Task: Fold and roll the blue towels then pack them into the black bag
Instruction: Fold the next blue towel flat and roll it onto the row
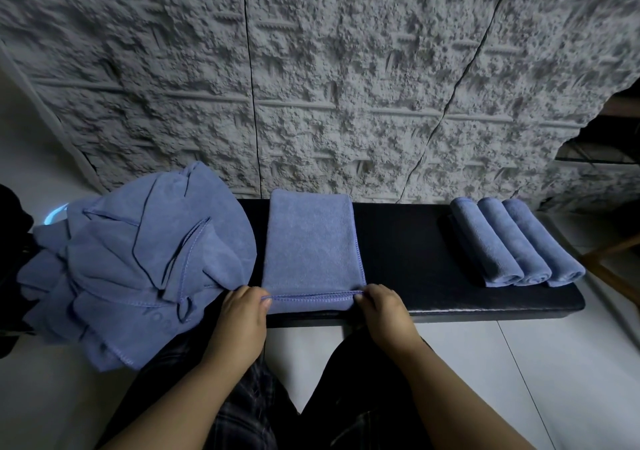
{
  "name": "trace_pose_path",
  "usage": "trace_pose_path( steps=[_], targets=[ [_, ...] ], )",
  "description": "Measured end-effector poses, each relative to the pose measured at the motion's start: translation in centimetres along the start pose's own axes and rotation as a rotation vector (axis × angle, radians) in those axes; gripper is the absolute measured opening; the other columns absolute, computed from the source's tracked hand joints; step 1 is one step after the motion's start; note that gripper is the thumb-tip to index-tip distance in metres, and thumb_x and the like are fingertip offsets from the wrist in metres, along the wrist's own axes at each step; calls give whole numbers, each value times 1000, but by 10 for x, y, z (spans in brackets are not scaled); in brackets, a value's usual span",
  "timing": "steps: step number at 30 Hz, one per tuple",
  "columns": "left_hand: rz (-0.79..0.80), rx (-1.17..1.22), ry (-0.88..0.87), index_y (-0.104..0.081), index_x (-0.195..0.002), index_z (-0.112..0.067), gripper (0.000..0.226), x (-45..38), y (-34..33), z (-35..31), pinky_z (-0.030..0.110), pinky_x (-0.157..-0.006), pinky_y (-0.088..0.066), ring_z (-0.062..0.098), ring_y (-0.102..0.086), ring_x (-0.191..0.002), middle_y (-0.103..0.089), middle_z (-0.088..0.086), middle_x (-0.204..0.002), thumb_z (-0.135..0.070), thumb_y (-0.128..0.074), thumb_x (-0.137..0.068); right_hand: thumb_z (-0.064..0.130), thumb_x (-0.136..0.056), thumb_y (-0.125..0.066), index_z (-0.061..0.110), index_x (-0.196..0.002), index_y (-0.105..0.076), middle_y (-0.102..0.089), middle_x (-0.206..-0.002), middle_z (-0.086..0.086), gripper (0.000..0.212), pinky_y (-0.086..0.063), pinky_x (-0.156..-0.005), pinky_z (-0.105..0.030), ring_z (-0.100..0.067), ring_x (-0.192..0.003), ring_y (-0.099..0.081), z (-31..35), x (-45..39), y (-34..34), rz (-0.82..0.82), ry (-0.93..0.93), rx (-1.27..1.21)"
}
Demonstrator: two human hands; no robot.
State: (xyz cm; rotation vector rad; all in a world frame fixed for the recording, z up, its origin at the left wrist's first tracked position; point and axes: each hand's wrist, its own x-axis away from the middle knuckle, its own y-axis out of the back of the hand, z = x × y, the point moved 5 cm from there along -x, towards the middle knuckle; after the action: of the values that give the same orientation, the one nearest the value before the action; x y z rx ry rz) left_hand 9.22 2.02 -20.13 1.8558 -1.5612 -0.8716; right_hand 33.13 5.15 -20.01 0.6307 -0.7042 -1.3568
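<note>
Towel [311, 242] (flat, plush rectangle), hemmed

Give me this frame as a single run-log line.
stage: starting roll | left hand, right hand: pinch near corners of folded towel | rolled towels: three on bench | unfolded pile: left

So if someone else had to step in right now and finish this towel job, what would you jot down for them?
Left hand pinches the near left corner of the folded towel; right hand pinches the near right corner.
The folded towel lies flat on the black bench, ready to roll.
Done: three rolled towels sit side by side at the bench's right end.
Left: roll this one, then fold and roll the loose pile on the left. The black bag is not clearly in view; nothing looks packed yet.
</note>
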Motion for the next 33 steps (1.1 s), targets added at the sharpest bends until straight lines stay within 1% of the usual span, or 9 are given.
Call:
trace_pose_path(
  steps=[2,7,10,13,17,19,21,27,33],
  targets=[
    [-22,0,-15,-55,-80,-10,9,1,4,-5,32,-65,-37,25,-50,-75,-53,2,-76,-5,-59,-87,21,-97,-48,13,-95,-62,-58,-91,1,16,-43,-76,-30,-19,-89,-54,0,-1,-2,-9,-47,-15],
    [-68,-247,-208,-46,-74,-15,35,1,6,-20,31,-51,-40,23,-47,-67,-48,2,-73,7,-72,-65,22,-91,-57,14,-88,-49,-55,-88,-2,12,-39,-71,-33,-23,-84,-47,7,3,2,-144,-53,118],
    [-65,-326,-316,-54,-67,-16,40,1,2,-24,31,-51,-43,19,-41,-71,-48,0,-73,14,-72,-47,6,-71,-75,13,-76,-54,-54,-78,-4,22,-35,-58,-32,-25,-71,-47,19,5,8,-303,139,329],
    [-49,-318,-363,-57,-68,-17,42,1,-3,-25,31,-56,-46,17,-39,-74,-51,-2,-73,14,-70,-43,-11,-50,-73,15,-69,-57,-51,-73,1,36,-36,-50,-30,-21,-64,-46,27,6,0,-238,348,410],
    [-57,-265,-387,-56,-75,-17,30,5,-5,-25,24,-68,-39,16,-45,-77,-53,-3,-79,3,-69,-56,-12,-55,-69,12,-70,-63,-57,-74,0,28,-41,-51,-24,-21,-63,-55,23,3,-3,-194,320,310],
    [-37,-224,-364,-55,-79,-18,29,7,-5,-22,22,-67,-43,15,-46,-82,-53,-5,-85,-9,-75,-61,-2,-63,-61,9,-69,-64,-59,-72,-2,13,-45,-52,-25,-22,-63,-57,23,5,-4,-207,319,253],
    [-17,-163,-323,-51,-83,-20,37,7,-5,-17,24,-64,-47,12,-42,-84,-52,-6,-89,-12,-80,-62,4,-64,-56,8,-71,-63,-60,-73,-3,10,-47,-57,-26,-23,-65,-55,23,8,-5,-200,326,220],
    [-7,-123,-262,-44,-92,-23,43,2,-10,-9,31,-66,-50,13,-41,-84,-52,-4,-94,0,-73,-70,0,-71,-68,8,-87,-63,-61,-86,-6,19,-50,-68,-29,-24,-75,-57,15,7,-6,-158,355,277],
    [-5,-86,-216,-50,-99,-22,28,-5,-12,-4,29,-72,-43,10,-37,-86,-53,-3,-99,-1,-61,-83,1,-51,-82,16,-86,-60,-57,-81,1,43,-49,-54,-28,-19,-68,-55,21,6,-10,-176,290,459]
  ],
)
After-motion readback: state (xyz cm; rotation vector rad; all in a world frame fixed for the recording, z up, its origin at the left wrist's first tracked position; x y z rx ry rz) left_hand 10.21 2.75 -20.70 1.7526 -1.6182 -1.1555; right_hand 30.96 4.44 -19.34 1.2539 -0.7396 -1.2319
